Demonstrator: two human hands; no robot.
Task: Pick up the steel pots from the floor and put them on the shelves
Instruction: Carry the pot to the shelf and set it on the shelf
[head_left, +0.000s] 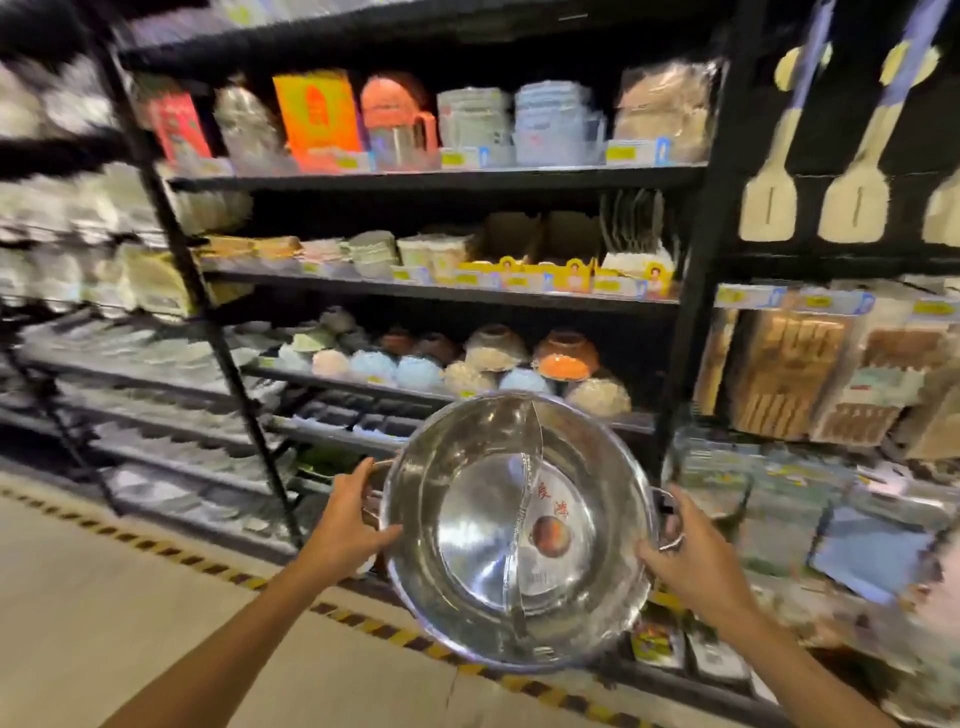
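I hold a wide steel pot (478, 540) in the air in front of the black shelves (431, 182). It has a curved divider across its middle and a round label inside. My left hand (349, 525) grips its left rim and handle. At the opposite side, my right hand (688, 553) grips the metal loop handle. The pot tilts so that its inside faces me. It hangs at the height of the lower shelves, clear of the floor.
The shelves carry boxes, stacked bowls (467, 364) and packets. Wooden spatulas (769, 202) hang at the upper right. Packaged goods (789, 374) fill the right rack. A yellow-black striped line (197, 564) runs along the floor by the shelf base. The view is blurred.
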